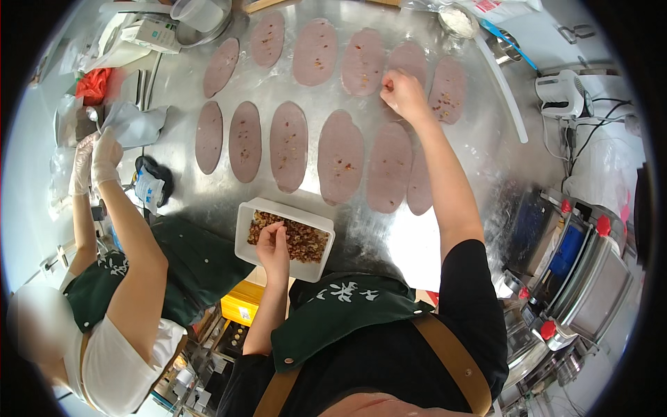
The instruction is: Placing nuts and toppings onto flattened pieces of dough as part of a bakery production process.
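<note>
Our right hand [404, 94] is at the far row, over the oval sheet [408, 54] second from the right, hiding part of it. Its fingers curl inward; how tight that grip is, and whether it has hold of any bits, we cannot tell. Our left hand [273, 250] is above the white tub [307, 272] at the near edge of the counter [486, 160], thumb and forefinger close together over the nut and dried-fruit mix [306, 243]; whether that grip pinches anything, we cannot make out.

The pinkish-brown ovals lie flat in two rows, most with a few bits along the middle. To scatter well, we should take small pinches and part the fingers gradually, low over the sheet – dropped from high, bits would likely bounce onto the metal. We would stay clear of the edges and aim for even amounts: the far-right oval [448, 87] looks more thickly dotted than the near row's left-end oval [209, 137]. The two ovals at the near row's right end sit very close – bits could stray between them.
</note>
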The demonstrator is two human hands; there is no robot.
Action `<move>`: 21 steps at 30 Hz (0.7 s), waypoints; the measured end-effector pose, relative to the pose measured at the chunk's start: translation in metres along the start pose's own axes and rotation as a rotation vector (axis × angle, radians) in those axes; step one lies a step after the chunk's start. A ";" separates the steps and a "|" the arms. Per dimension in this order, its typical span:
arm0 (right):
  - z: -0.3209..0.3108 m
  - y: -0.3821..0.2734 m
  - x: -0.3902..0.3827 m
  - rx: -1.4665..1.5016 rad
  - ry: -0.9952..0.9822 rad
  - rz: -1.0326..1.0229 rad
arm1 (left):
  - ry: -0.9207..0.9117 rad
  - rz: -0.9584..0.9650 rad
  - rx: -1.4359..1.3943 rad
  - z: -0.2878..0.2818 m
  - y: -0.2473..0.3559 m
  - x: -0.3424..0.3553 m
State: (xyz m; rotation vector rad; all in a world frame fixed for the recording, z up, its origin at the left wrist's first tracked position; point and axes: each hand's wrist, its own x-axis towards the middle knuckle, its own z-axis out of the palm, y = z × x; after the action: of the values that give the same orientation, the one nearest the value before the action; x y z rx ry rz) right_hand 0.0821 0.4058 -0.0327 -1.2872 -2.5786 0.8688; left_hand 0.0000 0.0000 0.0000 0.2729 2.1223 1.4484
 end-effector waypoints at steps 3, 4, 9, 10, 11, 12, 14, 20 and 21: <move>0.008 -0.015 0.006 0.113 0.066 -0.088 | 0.008 0.006 -0.003 0.000 0.003 -0.001; 0.015 -0.014 0.014 0.138 0.087 -0.111 | 0.010 0.001 -0.011 0.000 0.003 0.002; 0.027 -0.014 0.024 0.063 0.047 -0.095 | 0.034 -0.007 -0.018 -0.003 0.000 0.005; 0.026 -0.015 0.021 0.073 0.039 -0.099 | 0.036 -0.009 -0.017 -0.006 -0.005 0.005; 0.026 -0.016 0.019 0.084 0.030 -0.103 | 0.038 -0.011 -0.015 -0.007 -0.010 0.004; 0.027 -0.016 0.017 0.081 0.025 -0.100 | 0.037 -0.017 -0.015 -0.008 -0.008 0.002; 0.028 -0.014 0.013 0.097 0.045 -0.102 | 0.028 -0.045 -0.026 -0.007 -0.005 -0.001; 0.028 -0.016 0.015 0.054 0.042 -0.120 | 0.024 -0.045 -0.059 -0.008 -0.003 -0.001; 0.027 -0.018 0.014 0.054 0.041 -0.122 | 0.026 -0.044 -0.060 -0.009 -0.004 -0.002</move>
State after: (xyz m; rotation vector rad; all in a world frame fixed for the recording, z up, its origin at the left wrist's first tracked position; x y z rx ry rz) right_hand 0.0507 0.3964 -0.0469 -1.1084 -2.5525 0.8732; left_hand -0.0030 -0.0091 -0.0005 0.1844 2.0882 1.4943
